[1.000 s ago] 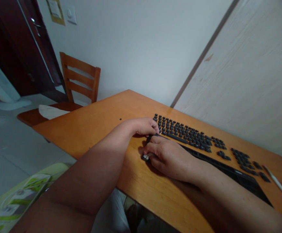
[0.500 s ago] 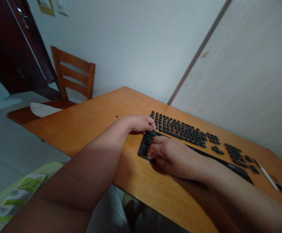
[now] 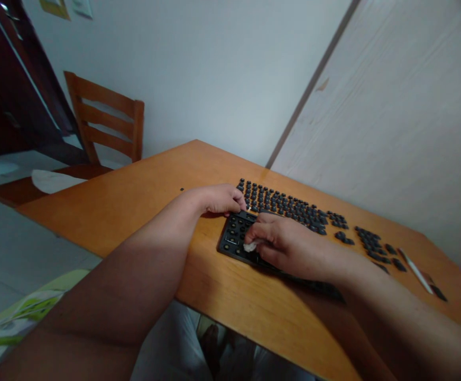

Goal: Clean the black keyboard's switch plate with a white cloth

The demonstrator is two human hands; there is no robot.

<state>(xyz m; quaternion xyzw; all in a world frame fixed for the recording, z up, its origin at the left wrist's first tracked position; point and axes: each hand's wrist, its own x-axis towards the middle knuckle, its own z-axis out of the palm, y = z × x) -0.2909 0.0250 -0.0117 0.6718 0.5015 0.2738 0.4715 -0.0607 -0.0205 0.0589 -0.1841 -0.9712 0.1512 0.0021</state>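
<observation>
Apparently partway through wiping, with keycaps [image 3: 294,208] off beyond fingers; pinching white wad [image 3: 250,246] in right hand [image 3: 284,239] upon keyboard [image 3: 234,246] beneath; curling left hand [image 3: 223,200] at its corner, with unclear grip; impossible to tell remainder

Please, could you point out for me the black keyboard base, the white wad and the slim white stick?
Keyboard base [image 3: 233,236], head view: its uncovered left end.
White wad [image 3: 249,246], head view: the part showing below the fingertips [image 3: 250,236].
White stick [image 3: 415,271], head view: middle of its length.
</observation>
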